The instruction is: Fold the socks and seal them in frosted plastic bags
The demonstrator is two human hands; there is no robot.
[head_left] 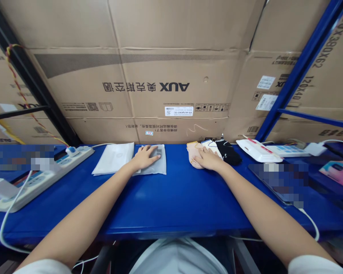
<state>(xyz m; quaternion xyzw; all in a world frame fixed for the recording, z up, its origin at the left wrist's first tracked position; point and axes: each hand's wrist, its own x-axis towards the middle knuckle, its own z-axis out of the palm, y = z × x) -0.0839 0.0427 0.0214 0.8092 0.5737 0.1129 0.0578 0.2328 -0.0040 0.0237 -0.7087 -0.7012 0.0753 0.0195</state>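
My left hand (144,156) lies with its fingers spread on a frosted plastic bag (159,164) at the back of the blue table. Left of it, partly beside that bag, is a stack of similar whitish bags (114,158). Across the gap, my right hand (208,157) rests with fingers stretched over folded socks. Under its fingertips is a peach sock (193,152); a white sock (213,146) shows behind the hand, and a black sock (230,152) sits at its right. Neither hand is wrapped around anything.
A long white power strip (42,179) with plugs and cables runs along the left. At the right are a white plastic case (258,150), a blurred-out tablet-like device (270,184) and another power strip (288,151). Large cardboard (171,64) walls the back, between metal posts.
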